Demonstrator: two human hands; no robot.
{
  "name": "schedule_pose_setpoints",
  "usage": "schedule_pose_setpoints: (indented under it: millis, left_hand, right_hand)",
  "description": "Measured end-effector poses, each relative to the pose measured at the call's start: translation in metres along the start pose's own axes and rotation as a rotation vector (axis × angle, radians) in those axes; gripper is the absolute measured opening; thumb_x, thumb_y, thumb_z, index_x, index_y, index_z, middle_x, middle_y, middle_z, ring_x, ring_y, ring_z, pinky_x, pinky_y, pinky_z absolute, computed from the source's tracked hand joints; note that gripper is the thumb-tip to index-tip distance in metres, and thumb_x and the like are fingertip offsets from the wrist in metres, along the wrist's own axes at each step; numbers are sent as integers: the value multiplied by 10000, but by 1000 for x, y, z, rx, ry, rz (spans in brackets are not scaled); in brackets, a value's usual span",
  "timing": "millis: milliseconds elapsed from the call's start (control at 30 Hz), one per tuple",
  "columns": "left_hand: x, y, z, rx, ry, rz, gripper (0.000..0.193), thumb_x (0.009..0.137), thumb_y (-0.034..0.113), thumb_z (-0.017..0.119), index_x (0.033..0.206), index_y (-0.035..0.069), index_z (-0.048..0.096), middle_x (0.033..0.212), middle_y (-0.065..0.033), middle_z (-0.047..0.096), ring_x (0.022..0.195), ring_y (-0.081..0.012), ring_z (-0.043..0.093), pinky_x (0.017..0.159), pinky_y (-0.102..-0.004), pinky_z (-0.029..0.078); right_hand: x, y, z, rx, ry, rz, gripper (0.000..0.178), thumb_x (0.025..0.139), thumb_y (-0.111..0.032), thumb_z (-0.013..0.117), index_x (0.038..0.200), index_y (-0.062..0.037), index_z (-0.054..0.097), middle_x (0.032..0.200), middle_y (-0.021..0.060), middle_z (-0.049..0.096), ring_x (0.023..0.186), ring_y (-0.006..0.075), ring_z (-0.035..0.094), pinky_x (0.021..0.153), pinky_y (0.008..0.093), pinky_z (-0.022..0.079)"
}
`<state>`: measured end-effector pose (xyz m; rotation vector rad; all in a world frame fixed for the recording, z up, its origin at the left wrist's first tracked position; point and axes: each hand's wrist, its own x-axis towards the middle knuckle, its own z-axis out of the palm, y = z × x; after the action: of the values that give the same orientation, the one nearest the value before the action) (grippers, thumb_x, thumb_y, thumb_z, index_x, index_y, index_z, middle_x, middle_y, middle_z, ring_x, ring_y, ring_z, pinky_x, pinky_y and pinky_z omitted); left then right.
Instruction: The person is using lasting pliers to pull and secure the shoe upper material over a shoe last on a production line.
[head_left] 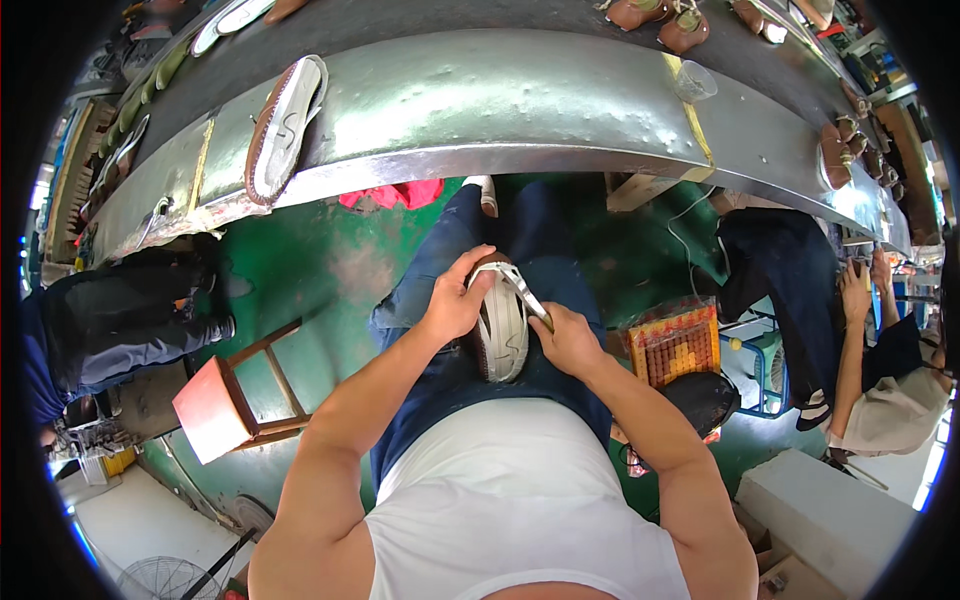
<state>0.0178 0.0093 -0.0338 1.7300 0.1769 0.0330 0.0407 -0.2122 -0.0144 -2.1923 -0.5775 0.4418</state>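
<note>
A shoe [504, 340] lies sole up across my thighs, its pale underside toward me and a brown upper showing at the edges. My left hand [462, 297] is wrapped round its far end, thumb pressed near the rim. In my right hand [567, 340] is a silver metal tool that looks like pincers [526, 297], its handle in my closed fingers. The tool's head reaches the far end of the shoe, close to my left thumb. Whether its jaws grip the shoe's edge, I cannot tell.
Ahead runs a metal-edged bench [480, 95], with another upturned shoe [285, 130] on its left part and a clear cup [694, 82] at right. A reddish stool [215, 408] stands left, a beaded seat mat [675, 345] right. Co-workers sit on both sides; pink cloth [395, 194] lies under the bench.
</note>
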Motion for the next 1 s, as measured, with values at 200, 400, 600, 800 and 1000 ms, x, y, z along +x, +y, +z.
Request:
schedule_pose_setpoints:
  millis: [200,400,600,800,1000]
  left_hand:
    - [4,-13,-7,-240,-7,-63,379,967,71,583,1345,75,552,1187,-60,626,1069,-128,576,957,-270,458]
    - [-8,24,-19,-415,-153,-232,466,978,145,610,1425,117,480,1236,-29,594,1125,-126,542,994,-285,441]
    - [-4,18,-11,-513,-43,-314,456,991,189,612,1419,104,482,1228,-32,596,1117,-114,537,985,-294,449]
    - [-35,53,-22,-86,16,330,846,846,-28,678,1525,7,175,1474,-233,394,1367,-327,437,1116,-401,364]
    - [-65,52,-5,129,-232,657,1126,744,45,840,1538,-5,44,1426,-318,427,1288,-436,507,1068,-471,419]
  right_hand:
    - [5,2,8,-26,38,-76,225,929,-188,627,1022,15,597,913,245,658,841,443,641,735,498,522]
    - [-12,-40,-25,-301,-169,6,222,921,-132,592,1036,50,539,967,267,635,835,465,634,756,485,535]
    - [-22,-62,-47,-375,-293,20,250,909,-111,588,1083,57,528,927,249,625,924,409,651,810,477,524]
    - [-48,-61,-83,50,-265,-114,339,872,-119,691,1185,-31,595,914,138,624,803,292,622,737,332,496]
    - [-20,-57,-60,452,-66,-23,494,858,-198,743,1261,-31,511,1154,105,629,1044,213,616,934,331,472]
